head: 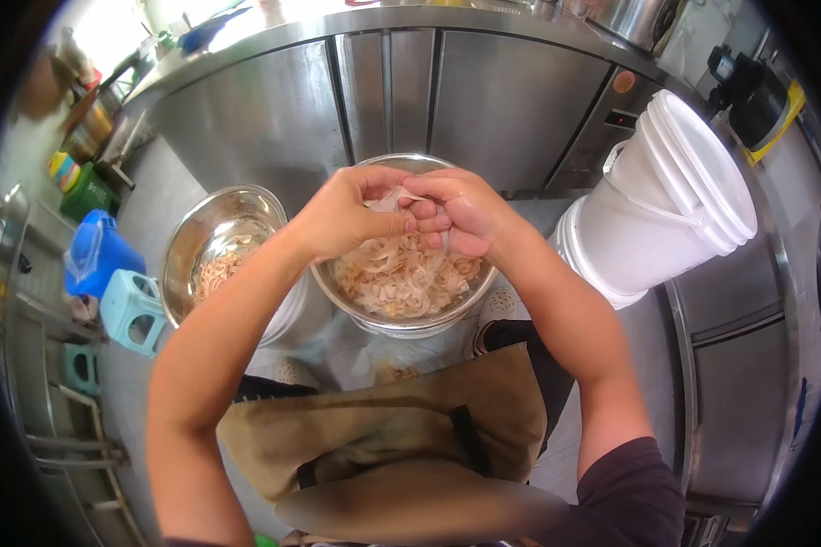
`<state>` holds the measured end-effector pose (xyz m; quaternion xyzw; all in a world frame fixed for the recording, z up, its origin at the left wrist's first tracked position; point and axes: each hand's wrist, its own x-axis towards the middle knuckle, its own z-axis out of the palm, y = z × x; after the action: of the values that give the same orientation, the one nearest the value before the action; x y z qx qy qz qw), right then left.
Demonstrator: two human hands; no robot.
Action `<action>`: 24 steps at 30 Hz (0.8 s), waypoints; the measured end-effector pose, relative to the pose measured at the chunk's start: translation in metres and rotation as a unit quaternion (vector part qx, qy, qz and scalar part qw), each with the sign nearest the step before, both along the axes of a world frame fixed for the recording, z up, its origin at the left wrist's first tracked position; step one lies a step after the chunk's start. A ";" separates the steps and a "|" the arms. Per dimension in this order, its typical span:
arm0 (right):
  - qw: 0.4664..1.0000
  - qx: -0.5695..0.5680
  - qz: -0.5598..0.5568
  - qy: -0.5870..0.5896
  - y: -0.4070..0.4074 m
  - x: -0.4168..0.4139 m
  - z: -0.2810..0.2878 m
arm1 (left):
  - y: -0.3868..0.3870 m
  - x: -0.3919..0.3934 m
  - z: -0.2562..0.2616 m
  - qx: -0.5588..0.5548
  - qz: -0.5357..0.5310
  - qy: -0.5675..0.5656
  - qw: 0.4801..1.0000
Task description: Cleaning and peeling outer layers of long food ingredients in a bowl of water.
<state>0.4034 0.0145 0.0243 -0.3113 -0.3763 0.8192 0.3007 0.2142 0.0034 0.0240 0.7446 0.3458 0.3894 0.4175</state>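
Note:
My left hand (356,212) and my right hand (455,208) meet above a round steel bowl (407,321). Between their fingers they hold a thin, pale, translucent strip of food (400,198), whose kind I cannot tell. A heap of similar pale, wet strips (410,277) fills the bowl below. Left of it, a second steel bowl (236,205) is tilted and holds beige strips (222,270); my left forearm partly covers it. Under the second bowl shows the side of a white bucket (284,314).
Stacked white plastic buckets (663,205) stand at the right. Steel cabinets (513,102) run along the far side. Light-blue stools (133,311) and a blue plastic container (102,253) are at the left. A clear plastic bag (383,359) lies on the floor near my shoes.

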 end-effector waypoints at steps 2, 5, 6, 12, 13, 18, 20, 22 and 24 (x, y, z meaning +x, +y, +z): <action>0.999 0.007 -0.015 -0.032 0.001 0.006 0.000 | -0.001 -0.002 0.010 -0.058 0.027 0.062 0.996; 0.995 0.070 0.050 -0.051 0.000 0.012 -0.005 | -0.001 -0.005 0.030 -0.080 0.052 0.181 0.979; 0.970 0.200 0.055 -0.123 -0.007 0.011 -0.004 | 0.000 -0.005 0.037 -0.043 0.047 0.235 0.970; 0.823 0.535 0.012 -0.189 0.003 0.005 -0.006 | -0.003 0.025 0.113 -0.002 -0.010 0.461 0.887; 0.821 0.547 -0.018 -0.162 0.002 0.005 0.003 | 0.000 0.027 0.122 -0.001 -0.008 0.460 0.888; 0.883 0.459 -0.025 -0.094 0.009 0.003 0.022 | 0.010 0.027 0.166 -0.018 -0.021 0.471 0.882; 0.905 0.418 -0.026 -0.078 0.008 -0.001 0.020 | 0.019 0.014 0.179 0.102 -0.026 0.512 0.852; 0.916 0.397 -0.030 -0.049 0.004 0.001 0.010 | 0.023 0.000 0.190 0.095 0.002 0.502 0.860; 0.925 0.376 -0.027 -0.045 -0.005 0.004 0.006 | 0.022 -0.013 0.195 0.039 0.061 0.453 0.889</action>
<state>0.4078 0.0099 0.0303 -0.2225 -0.6609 0.5944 0.4005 0.2014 0.0251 0.2194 0.8332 0.5267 0.0476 0.1617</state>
